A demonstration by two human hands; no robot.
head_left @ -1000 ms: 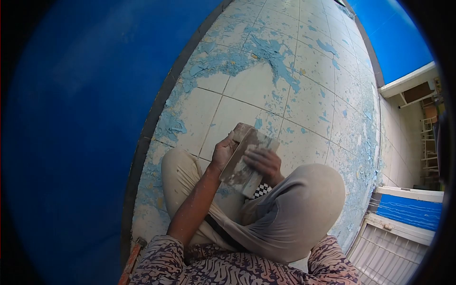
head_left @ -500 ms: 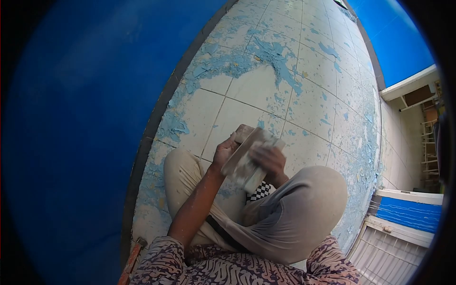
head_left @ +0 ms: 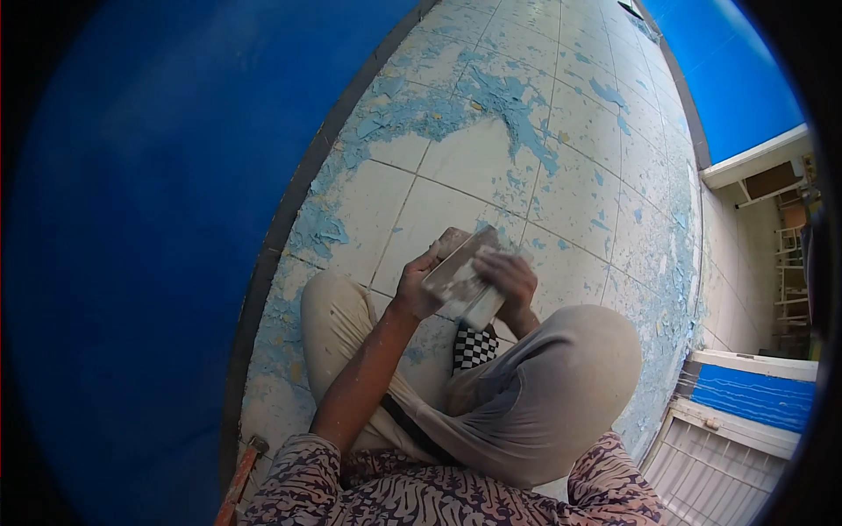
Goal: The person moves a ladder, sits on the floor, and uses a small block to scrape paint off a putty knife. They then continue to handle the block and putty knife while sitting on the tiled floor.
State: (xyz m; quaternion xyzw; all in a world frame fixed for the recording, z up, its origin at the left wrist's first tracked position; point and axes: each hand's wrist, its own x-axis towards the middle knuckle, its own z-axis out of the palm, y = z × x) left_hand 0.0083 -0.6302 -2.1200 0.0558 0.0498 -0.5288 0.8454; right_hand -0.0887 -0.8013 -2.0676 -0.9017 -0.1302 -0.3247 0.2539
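Note:
Low over the white tiled floor, my left hand grips a dusty block-like tool with a flat grey-brown plate. My right hand is on the other side of the plate, its fingers wrapped round a pale, whitish cloth-like or slab-like piece that touches or lies close to the plate. Motion blur hides the exact edges and material of that piece. White dust coats both hands. Below them a black-and-white checkered shoe shows between my crossed legs.
Flakes of light blue paint litter the floor tiles. A blue wall rises on the left, another at the upper right. A red-orange handled tool is at lower left. Stacked chairs show through a doorway at right.
My right hand has shifted slightly right with the pale piece. The plate in my left hand has turned a little and moved right. More of the checkered shoe shows.

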